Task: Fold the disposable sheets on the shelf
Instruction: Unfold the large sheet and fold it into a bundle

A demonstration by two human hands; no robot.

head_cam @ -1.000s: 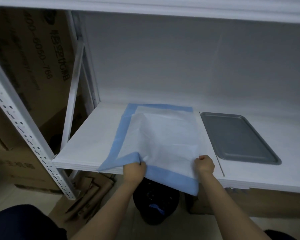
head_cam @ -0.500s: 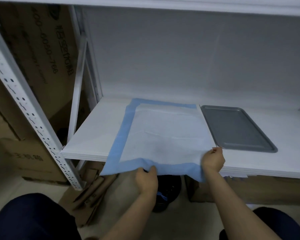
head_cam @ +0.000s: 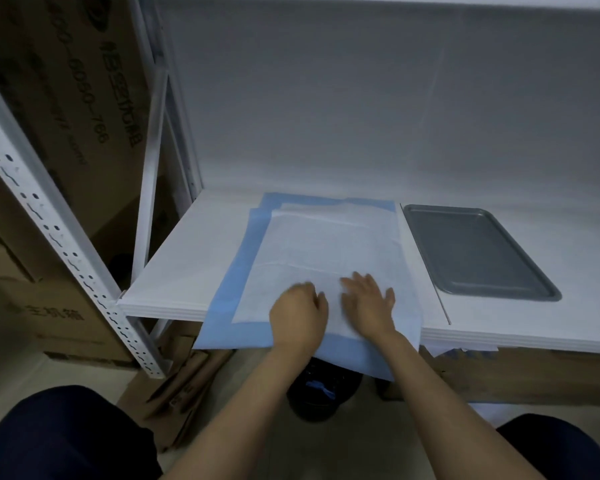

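Note:
A disposable sheet point(head_cam: 312, 244), white with a blue border, lies on the white shelf point(head_cam: 187, 268), and its near edge hangs over the shelf front. A second blue-edged sheet peeks out beneath it at the back left. My left hand point(head_cam: 298, 315) rests on the sheet's near part with its fingers bent down onto the paper. Beside it, my right hand point(head_cam: 369, 304) lies flat on the sheet with fingers spread. Both hands sit close together near the front edge.
A grey metal tray point(head_cam: 475, 251) lies on the shelf right of the sheets. A perforated white upright point(head_cam: 59, 237) stands at the left, with cardboard boxes point(head_cam: 66, 98) behind it. Below the shelf are a dark bin point(head_cam: 321, 393) and flattened cardboard.
Both hands let go of the sheet's near corners and moved inward and up onto its white middle. The sheet now lies flatter on the shelf.

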